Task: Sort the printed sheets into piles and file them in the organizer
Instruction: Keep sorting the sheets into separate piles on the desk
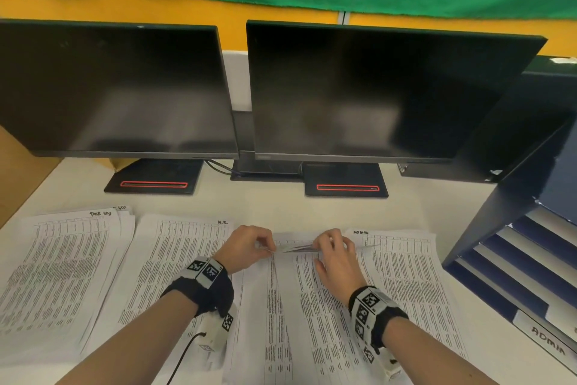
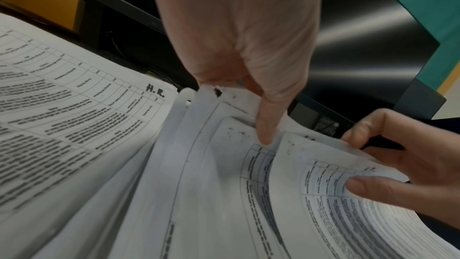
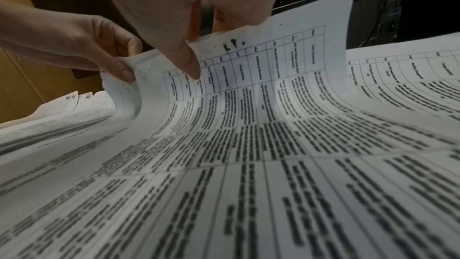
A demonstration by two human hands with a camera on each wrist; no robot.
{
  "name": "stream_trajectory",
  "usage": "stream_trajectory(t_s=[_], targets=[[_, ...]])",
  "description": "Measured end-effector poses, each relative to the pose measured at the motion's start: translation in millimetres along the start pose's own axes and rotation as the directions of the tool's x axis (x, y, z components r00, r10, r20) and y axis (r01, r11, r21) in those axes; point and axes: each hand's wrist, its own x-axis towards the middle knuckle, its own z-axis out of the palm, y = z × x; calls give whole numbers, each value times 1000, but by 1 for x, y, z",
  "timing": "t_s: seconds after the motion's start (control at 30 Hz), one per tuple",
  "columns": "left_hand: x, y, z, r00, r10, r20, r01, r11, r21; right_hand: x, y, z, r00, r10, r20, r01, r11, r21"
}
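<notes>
Printed sheets lie in piles across the white desk. The middle pile (image 1: 299,306) is under both hands, and its far edge is lifted. My left hand (image 1: 265,248) pinches the raised left corner of the top sheets (image 2: 224,145), thumb on the paper. My right hand (image 1: 324,246) pinches the far edge of the top sheet (image 3: 261,70), which curls upward. A pile marked H.R. (image 1: 175,260) lies left of my hands and one marked ADMIN (image 1: 406,275) to the right. The dark blue organizer (image 1: 499,244) stands at the right, with a tray labelled ADMIN (image 1: 548,342).
A further pile (image 1: 62,266) with a handwritten heading lies at the far left. Two dark monitors (image 1: 118,88) (image 1: 374,94) stand behind the piles, their bases (image 1: 153,180) on the desk. A strip of bare desk (image 1: 249,206) runs between the bases and the paper.
</notes>
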Motion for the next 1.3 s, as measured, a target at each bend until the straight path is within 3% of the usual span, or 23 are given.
stream_trajectory(t_s=[0.1, 0.2, 0.33, 0.4, 0.5, 0.77, 0.97, 1.1, 1.3], targets=[[-2, 1, -1, 1000, 7, 18, -7, 1000, 7, 3, -1, -1, 999, 35, 31, -35, 999, 0], [-3, 8, -4, 997, -23, 69, 28, 997, -76, 3, -1, -3, 999, -32, 11, 32, 998, -50], [3, 6, -16, 969, -224, -105, 179, 929, -324, 0, 2, 3, 995, -74, -62, 69, 994, -88], [6, -6, -25, 943, -298, -146, 263, 940, -216, 0, 3, 4, 993, -88, -82, 82, 993, -83], [11, -18, -32, 943, -307, -129, 313, 949, 26, 1, 5, 6, 989, -107, -101, 97, 990, -98], [11, -16, -32, 964, -261, -49, 265, 947, 182, 1, 4, 7, 987, -110, -116, 98, 989, -110], [15, -12, -31, 982, -185, 31, 155, 892, 425, 2, -1, 0, 991, -99, -90, 82, 980, -182], [15, -8, -30, 991, -129, 28, 103, 886, 452, 1, -4, -3, 993, -80, -88, 59, 973, -221], [12, -8, -32, 999, -21, 34, 3, 890, 456, -8, -5, -1, 998, -57, -27, 53, 990, -128]])
